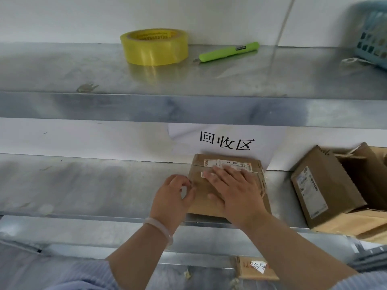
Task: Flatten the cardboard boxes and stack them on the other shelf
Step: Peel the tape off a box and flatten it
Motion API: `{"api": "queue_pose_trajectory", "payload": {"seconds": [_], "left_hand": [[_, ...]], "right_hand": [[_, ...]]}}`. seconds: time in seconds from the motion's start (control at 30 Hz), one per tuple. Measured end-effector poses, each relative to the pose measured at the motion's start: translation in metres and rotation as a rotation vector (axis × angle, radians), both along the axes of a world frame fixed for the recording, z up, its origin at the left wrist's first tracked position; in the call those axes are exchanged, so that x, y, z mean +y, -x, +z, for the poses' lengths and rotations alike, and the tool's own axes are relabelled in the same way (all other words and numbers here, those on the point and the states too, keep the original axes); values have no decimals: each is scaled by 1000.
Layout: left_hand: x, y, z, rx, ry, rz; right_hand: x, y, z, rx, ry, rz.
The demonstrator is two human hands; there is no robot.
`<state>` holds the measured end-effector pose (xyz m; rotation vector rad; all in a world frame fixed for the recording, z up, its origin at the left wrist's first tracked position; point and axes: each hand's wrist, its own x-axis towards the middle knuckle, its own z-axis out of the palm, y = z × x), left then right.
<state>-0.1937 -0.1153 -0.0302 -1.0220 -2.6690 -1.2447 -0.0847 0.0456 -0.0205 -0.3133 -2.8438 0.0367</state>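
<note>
Below the white sign [226, 141] on the wall runs the lower metal shelf [83, 185], and the upper shelf [62, 70] crosses above the sign. Right of the sign, open cardboard boxes [318, 193] lean together on the lower shelf. Straight under the sign lies the flattened box [201, 199]. Its long axis seems to run from the shelf's front edge back toward the sign, with the labelled end nearest the sign. My right hand [232, 189] lies flat on it, fingers straight and spread, pressing down. My left hand [171, 195] is at the box's side edge farther from the open boxes, fingers curled. I cannot tell whether it grips the cardboard. Above the sign and off to its left sits a yellow tape roll [155, 47], and a green utility knife [228, 52] lies right above the sign.
</note>
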Motion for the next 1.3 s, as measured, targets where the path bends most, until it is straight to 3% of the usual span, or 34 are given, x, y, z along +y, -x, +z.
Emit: {"api": "queue_pose_trajectory", "payload": {"seconds": [0.1, 0.3, 0.43, 0.57, 0.73, 0.97, 1.13, 1.3], "left_hand": [[0, 12, -3, 3, -6, -18], [-7, 25, -9, 1, -23, -125], [-14, 43, -5, -49, 18, -206], [-18, 56, -4, -234, -52, -203], [-2, 61, 3, -614, -360, -7], [-1, 74, 18, -211, -114, -242], [-4, 73, 19, -191, -57, -308], [2, 73, 22, -386, -99, -318]], "right_hand": [[-7, 1, -14, -22, -34, -22], [-13, 7, -25, 192, -13, -44], [-13, 7, -24, 200, -19, -51], [-14, 9, -23, 229, 5, -60], [-13, 8, -24, 261, 34, -28], [-13, 10, -20, 265, 97, -33], [-15, 15, -12, 298, 154, -43], [-8, 32, 3, 236, 322, -123]]}}
